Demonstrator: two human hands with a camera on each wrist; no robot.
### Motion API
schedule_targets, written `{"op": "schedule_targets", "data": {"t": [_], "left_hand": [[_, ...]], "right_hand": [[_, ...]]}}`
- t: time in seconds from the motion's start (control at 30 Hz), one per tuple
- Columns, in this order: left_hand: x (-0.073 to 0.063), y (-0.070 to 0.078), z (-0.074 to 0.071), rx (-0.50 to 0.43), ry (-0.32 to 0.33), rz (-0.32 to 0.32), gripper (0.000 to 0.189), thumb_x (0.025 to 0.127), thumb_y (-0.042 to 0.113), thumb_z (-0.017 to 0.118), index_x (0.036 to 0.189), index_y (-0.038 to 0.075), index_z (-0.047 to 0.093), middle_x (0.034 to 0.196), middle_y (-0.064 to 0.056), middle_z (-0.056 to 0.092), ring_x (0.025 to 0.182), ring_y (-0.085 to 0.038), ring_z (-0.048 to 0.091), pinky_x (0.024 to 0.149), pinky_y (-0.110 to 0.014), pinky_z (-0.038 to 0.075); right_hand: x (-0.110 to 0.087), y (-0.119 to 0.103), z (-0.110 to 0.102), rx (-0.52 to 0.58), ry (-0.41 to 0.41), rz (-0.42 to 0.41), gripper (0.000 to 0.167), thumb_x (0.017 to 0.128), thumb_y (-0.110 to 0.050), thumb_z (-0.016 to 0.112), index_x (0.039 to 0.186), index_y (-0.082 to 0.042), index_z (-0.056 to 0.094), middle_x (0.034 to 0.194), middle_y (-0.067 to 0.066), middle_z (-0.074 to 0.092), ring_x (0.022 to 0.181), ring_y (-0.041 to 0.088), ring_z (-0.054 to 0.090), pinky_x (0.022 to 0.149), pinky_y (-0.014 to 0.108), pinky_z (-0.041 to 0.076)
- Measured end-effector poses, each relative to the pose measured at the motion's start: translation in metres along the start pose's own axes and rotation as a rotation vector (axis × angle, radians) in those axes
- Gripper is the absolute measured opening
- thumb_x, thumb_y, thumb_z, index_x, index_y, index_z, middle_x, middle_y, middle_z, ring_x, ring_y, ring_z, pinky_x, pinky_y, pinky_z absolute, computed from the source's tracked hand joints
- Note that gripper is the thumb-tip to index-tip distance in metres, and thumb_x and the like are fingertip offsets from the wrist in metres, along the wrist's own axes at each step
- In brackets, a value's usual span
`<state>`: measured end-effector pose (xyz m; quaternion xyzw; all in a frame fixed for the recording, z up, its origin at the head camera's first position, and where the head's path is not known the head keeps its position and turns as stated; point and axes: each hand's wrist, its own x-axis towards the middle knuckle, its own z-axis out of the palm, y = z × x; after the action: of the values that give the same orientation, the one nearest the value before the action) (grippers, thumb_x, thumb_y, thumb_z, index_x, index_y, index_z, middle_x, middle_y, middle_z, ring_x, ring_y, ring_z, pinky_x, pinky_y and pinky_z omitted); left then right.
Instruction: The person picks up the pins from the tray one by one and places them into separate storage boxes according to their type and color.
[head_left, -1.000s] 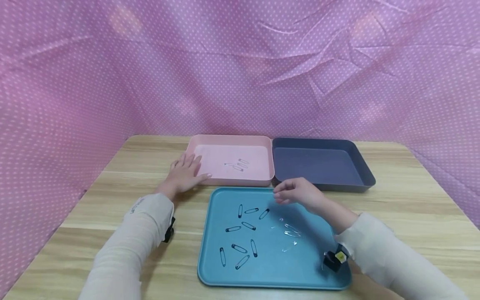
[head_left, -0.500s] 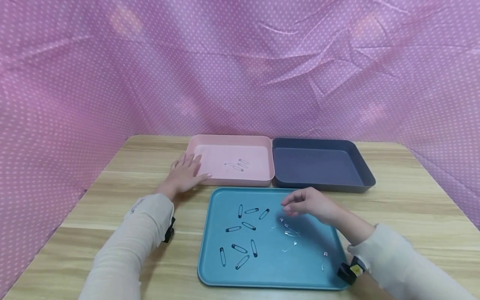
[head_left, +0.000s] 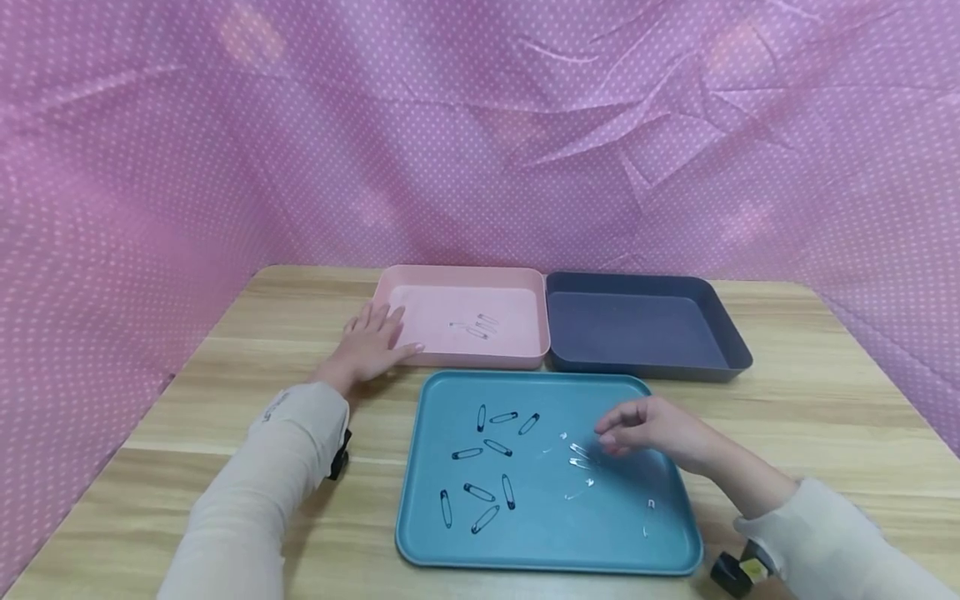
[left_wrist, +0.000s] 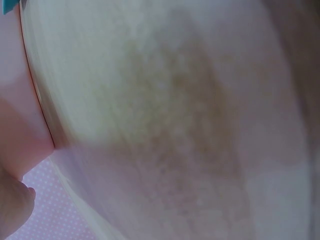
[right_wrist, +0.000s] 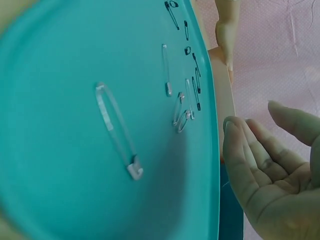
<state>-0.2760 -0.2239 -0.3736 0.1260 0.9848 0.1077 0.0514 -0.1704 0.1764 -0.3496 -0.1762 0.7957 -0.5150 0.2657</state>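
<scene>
"Which hand is nearer the two silver pins (head_left: 579, 462)?"
"The right hand (head_left: 647, 427). It's up over the blue tray (head_left: 525, 546). The pins lie on the tray, just left of its fingertips and a bit closer to the person."
"Has it got anything?"
"I see nothing in it. The thumb is apart from the fingers, and they bend only a little."
"Which way do the pins point?"
"They lie close together, long ways from left to right. Their right ends slant a bit toward the person."
"And the left hand (head_left: 369, 343)?"
"It's at the pink box (head_left: 472, 362), fingers spread, holding nothing, well away from those pins."
</scene>
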Motion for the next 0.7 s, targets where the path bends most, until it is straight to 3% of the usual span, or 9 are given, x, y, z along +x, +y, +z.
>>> {"op": "schedule_targets", "data": {"t": [0.33, 0.7], "left_hand": [[0.002, 0.002, -0.002, 0.010, -0.011, -0.002, 0.078, 0.083, 0.060, 0.031, 0.139, 0.010, 0.007, 0.142, -0.017, 0.000, 0.126, -0.035, -0.010, 0.099, -0.051, -0.002], [0.000, 0.000, 0.000, 0.015, -0.004, -0.006, 0.080, 0.083, 0.061, 0.030, 0.139, 0.009, 0.008, 0.142, -0.017, 0.000, 0.126, -0.035, -0.010, 0.099, -0.051, -0.003]], "right_hand": [[-0.020, 0.010, -0.007, -0.030, -0.036, 0.023, 0.033, 0.080, -0.015, 0.060, 0.100, 0.010, 0.058, 0.087, 0.017, 0.062, 0.075, 0.018, 0.058, 0.069, 0.030, 0.047], [-0.031, 0.017, -0.007, -0.096, -0.124, 0.041, 0.025, 0.078, -0.016, 0.062, 0.096, 0.003, 0.063, 0.092, 0.012, 0.062, 0.080, 0.018, 0.056, 0.068, 0.026, 0.046]]}}
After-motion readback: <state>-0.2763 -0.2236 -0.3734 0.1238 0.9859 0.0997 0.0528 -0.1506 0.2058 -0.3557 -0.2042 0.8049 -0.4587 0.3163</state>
